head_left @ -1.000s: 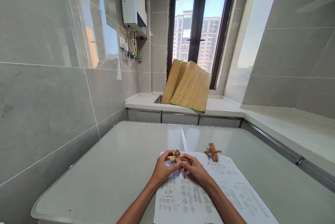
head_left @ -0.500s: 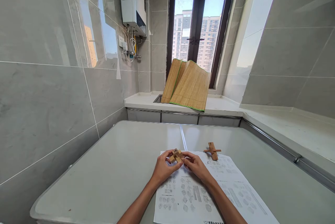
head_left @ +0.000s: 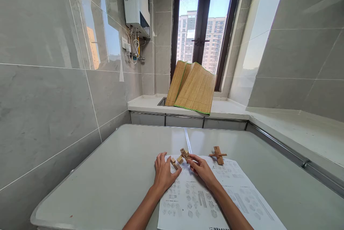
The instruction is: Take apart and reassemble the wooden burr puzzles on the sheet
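My left hand [head_left: 163,172] grips a notched wooden puzzle piece [head_left: 175,164] between its thumb and fingers, just above the printed sheet. In the fingertips of my right hand [head_left: 200,167] is a partly joined wooden burr puzzle [head_left: 185,154], light in colour, with a dark mark on one end. A small gap separates the piece from this cluster. To the right, on the sheet's upper edge, rests a darker wooden cross-shaped puzzle [head_left: 218,155]; neither hand touches it. The paper sheet [head_left: 193,201] under both hands carries rows of small printed diagrams.
The white table [head_left: 102,183] has a metal seam [head_left: 188,140] at its far middle. Behind it, a folded bamboo mat [head_left: 195,88] leans on the window ledge [head_left: 228,106]. A tiled wall runs along the left, with a water heater [head_left: 136,4] on it.
My hands have moved apart. One notched piece has come away from the puzzle in my left hand, while the remaining cluster, now tilted, stays in my right.
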A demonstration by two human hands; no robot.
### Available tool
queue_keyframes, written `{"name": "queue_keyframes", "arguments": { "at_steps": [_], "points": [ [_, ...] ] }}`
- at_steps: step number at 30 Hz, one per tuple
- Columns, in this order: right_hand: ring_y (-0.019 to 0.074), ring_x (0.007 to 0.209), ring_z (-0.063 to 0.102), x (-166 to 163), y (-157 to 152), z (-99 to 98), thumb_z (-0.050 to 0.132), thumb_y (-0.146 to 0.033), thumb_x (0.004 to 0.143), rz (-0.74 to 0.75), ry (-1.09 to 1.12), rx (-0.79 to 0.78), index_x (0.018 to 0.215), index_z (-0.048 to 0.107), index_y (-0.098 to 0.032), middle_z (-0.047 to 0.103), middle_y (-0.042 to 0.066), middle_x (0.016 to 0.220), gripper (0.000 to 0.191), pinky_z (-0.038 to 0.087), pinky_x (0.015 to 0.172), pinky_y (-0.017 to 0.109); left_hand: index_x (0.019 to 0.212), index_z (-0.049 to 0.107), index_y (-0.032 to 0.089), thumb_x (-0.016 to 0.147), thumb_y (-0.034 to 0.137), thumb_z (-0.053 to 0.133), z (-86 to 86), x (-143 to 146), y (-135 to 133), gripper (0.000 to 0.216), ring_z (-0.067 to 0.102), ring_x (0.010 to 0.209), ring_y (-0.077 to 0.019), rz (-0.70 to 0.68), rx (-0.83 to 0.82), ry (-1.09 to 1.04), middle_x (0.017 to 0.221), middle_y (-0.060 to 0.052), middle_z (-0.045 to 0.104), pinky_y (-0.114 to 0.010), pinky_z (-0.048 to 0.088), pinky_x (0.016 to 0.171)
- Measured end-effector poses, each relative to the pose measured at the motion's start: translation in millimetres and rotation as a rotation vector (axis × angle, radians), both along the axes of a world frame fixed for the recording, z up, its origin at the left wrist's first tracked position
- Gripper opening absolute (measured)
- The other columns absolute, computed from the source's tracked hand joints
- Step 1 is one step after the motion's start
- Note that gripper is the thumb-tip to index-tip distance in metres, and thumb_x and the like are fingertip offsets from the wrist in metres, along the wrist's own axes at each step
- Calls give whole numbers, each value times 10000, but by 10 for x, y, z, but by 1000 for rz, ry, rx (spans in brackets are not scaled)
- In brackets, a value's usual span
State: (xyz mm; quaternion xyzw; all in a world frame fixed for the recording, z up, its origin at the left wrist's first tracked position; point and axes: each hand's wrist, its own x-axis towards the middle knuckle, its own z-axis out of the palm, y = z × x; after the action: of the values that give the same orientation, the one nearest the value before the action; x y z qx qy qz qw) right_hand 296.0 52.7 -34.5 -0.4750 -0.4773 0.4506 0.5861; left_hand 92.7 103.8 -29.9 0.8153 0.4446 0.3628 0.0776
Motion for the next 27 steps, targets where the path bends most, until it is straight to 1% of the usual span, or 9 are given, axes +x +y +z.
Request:
{"name": "queue_keyframes", "arguments": {
  "at_steps": [2, 4, 7, 10, 13, 17, 20, 23, 27],
  "points": [
    [123, 595, 485, 0, 19, -33, 754, -601, 756, -11, -1, -3, 1165, 690, -204, 683, 28, 871, 573, 325, 487, 235, 1225, 611, 233, 729, 463, 790, 8, 5, -13, 575, 370, 1363, -380, -27, 11, -20, 1408, -133, 477, -561, 401, 1068],
    [118, 587, 489, -1, 35, -55, 765, -606, 739, -21, -4, -5, 1146, 698, -206, 677, 25, 879, 574, 326, 483, 234, 1267, 585, 250, 773, 471, 764, 58, 20, -51, 571, 378, 1357, -356, -89, 32, -46, 1408, -116, 477, -538, 410, 1069],
    [108, 584, 493, -8, 38, -47, 763, -603, 745, -16, -27, 16, 1137, 708, -211, 660, 20, 897, 556, 320, 482, 228, 1098, 656, 255, 924, 428, 617, 169, 42, -119, 248, 429, 1306, -309, -152, 54, -61, 1319, -82, 544, -503, 432, 1042],
    [105, 578, 494, -24, 8, 4, 733, -611, 780, 37, -80, 33, 1153, 709, -204, 659, 26, 886, 553, 316, 476, 224, 921, 669, 231, 1003, 345, 498, 240, 47, -148, 221, 485, 1224, -280, -191, 69, -56, 1199, -75, 607, -469, 455, 990],
    [110, 572, 499, -49, -34, 53, 693, -625, 812, 104, -127, 25, 1164, 704, -196, 665, 29, 845, 555, 323, 475, 225, 929, 666, 226, 999, 295, 499, 231, 42, -120, 194, 517, 1158, -275, -171, 81, -60, 1129, -75, 639, -452, 461, 957],
    [146, 646, 551, -82, -69, 70, 682, -599, 828, 164, -232, 47, 1130, 721, -208, 695, 41, 889, 495, 392, 542, 249, 936, 677, 225, 949, 247, 534, 181, 18, -36, 145, 547, 1084, -284, -46, 73, -55, 1087, -80, 663, -453, 470, 909],
    [198, 771, 591, -88, -71, 58, 673, -565, 842, 34, -364, 101, 1064, 738, -203, 718, 60, 936, 430, 449, 669, 293, 792, 671, 221, 928, 324, 566, 207, -38, 18, 200, 555, 1055, -295, 79, 116, -37, 1056, -85, 672, -466, 461, 913],
    [212, 741, 589, -78, -65, 30, 637, -540, 861, -123, -459, 108, 993, 722, -199, 702, 47, 826, 375, 448, 691, 316, 622, 620, 228, 912, 388, 584, 274, -114, 42, 333, 553, 1055, -308, 203, 171, -16, 1001, -86, 679, -491, 434, 952],
    [214, 647, 591, -78, -63, -17, 627, -461, 848, -265, -606, 77, 872, 674, -235, 651, 4, 673, 232, 409, 621, 313, 513, 590, 226, 850, 327, 625, 301, -163, 30, 353, 549, 1066, -312, 191, 191, 57, 975, -86, 666, -511, 405, 994]
  ]
}}
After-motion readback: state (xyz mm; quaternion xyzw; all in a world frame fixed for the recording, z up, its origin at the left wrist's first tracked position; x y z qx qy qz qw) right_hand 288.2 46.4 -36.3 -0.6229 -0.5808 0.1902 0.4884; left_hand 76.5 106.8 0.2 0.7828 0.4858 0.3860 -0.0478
